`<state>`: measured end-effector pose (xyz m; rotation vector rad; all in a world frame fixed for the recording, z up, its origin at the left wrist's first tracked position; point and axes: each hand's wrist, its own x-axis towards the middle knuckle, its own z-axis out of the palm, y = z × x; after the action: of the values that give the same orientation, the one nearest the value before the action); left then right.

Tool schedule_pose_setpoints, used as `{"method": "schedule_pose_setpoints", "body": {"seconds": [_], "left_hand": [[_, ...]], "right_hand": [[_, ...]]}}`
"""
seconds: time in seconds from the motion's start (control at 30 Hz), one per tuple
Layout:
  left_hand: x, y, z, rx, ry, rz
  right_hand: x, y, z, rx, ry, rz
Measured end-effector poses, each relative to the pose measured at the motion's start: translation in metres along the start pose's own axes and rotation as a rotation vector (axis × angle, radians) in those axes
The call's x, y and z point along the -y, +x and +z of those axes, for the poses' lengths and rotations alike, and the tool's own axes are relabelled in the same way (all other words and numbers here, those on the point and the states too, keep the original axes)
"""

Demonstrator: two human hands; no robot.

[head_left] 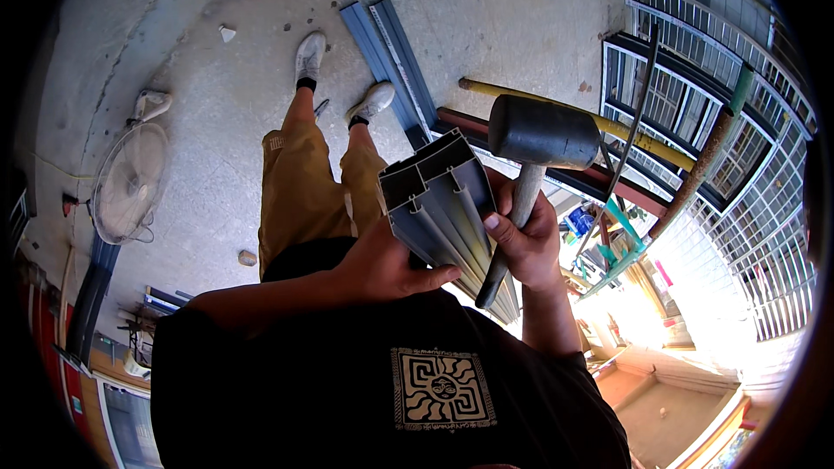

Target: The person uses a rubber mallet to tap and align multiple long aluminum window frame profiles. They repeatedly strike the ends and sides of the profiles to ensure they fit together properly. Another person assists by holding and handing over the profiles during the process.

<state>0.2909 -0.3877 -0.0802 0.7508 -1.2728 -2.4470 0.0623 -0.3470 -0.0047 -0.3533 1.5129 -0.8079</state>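
A dark grey hollow metal profile (447, 208) is held in front of my body, its open end with inner chambers tilted up. My left hand (391, 265) is closed around its left side, the thumb lying across the near face. On the other side, my right hand (527, 239) grips the pale handle of a rubber mallet (543, 132) between thumb and fingers. The mallet's black head sits above that hand, close to the profile's end. Some right-hand fingers also appear to rest against the profile, partly hidden behind it.
Two long grey profiles (391, 65) lie on the concrete floor beyond my feet. Metal window grilles (686, 95) lean at the right, with a yellow pole (643, 135) and a rusty pipe (704, 169) before them. A floor fan (130, 182) stands at the left.
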Motion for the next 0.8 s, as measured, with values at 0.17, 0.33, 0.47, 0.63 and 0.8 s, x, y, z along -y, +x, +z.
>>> {"method": "schedule_pose_setpoints", "body": {"seconds": [0.17,0.33,0.47,0.63,0.8], "left_hand": [[0.004,-0.003,0.001,0.042,0.051,-0.026],[0.003,-0.004,-0.001,0.065,0.057,-0.033],[0.002,-0.007,-0.003,0.079,0.104,-0.029],[0.004,-0.006,-0.005,0.072,0.085,-0.007],[0.008,-0.005,-0.005,0.04,0.093,0.029]], "right_hand": [[-0.002,-0.003,0.0,-0.035,-0.039,-0.019],[0.005,-0.004,0.0,-0.04,-0.289,-0.054],[0.008,-0.005,-0.003,-0.024,-0.388,-0.002],[0.006,-0.004,0.005,-0.058,-0.321,-0.042],[0.005,-0.003,0.005,-0.067,-0.286,-0.054]]}}
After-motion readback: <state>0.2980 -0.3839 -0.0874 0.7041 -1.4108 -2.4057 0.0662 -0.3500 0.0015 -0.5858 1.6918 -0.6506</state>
